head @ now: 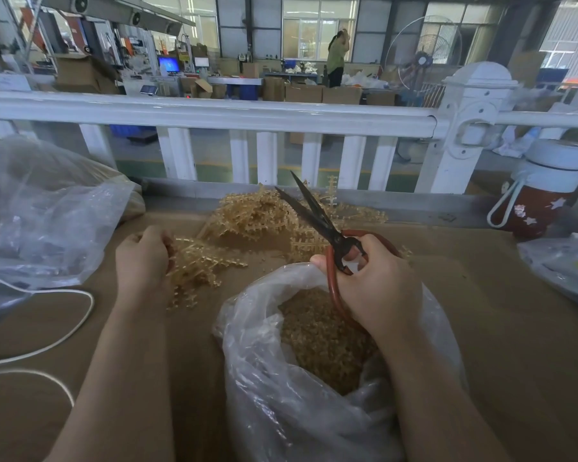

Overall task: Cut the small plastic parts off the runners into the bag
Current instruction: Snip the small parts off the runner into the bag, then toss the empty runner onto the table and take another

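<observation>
Left grip (142, 253) clutches runners (197, 265); right grip (371, 278) holds open scissors (314, 215) over bag (281, 378).

Both bare forearms reach forward from bottom edge, roughly parallel. Left hand (143, 258) knuckles up, fingers curled down, gripping amber plastic runner cluster (197, 261). Right hand (374, 281) higher and further in, fingers through red loop handles of black-bladed scissors (321, 221), thumb tip poking out at left. Right wrist bent slightly inward.
</observation>
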The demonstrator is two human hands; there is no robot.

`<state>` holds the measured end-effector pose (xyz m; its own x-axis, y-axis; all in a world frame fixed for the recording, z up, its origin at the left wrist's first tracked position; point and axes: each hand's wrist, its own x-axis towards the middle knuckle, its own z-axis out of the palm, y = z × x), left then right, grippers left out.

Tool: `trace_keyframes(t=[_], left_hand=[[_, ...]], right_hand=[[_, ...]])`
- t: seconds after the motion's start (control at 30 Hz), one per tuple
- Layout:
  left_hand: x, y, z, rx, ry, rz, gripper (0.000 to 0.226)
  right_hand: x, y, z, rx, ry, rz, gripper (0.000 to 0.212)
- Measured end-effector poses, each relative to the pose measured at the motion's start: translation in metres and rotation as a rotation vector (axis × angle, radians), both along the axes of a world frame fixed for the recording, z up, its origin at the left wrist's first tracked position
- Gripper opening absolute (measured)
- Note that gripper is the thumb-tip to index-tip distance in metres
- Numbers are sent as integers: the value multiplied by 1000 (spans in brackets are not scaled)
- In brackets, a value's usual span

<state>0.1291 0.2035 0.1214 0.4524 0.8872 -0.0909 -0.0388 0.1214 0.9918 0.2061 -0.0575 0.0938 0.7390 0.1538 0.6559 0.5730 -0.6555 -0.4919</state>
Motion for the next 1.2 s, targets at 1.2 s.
trace_keyframes(t=[1.2], left_hand=[[71,-73,-49,1313,606,-876,43]], right_hand=[[15,-1,-10,-19,235,-12,49]])
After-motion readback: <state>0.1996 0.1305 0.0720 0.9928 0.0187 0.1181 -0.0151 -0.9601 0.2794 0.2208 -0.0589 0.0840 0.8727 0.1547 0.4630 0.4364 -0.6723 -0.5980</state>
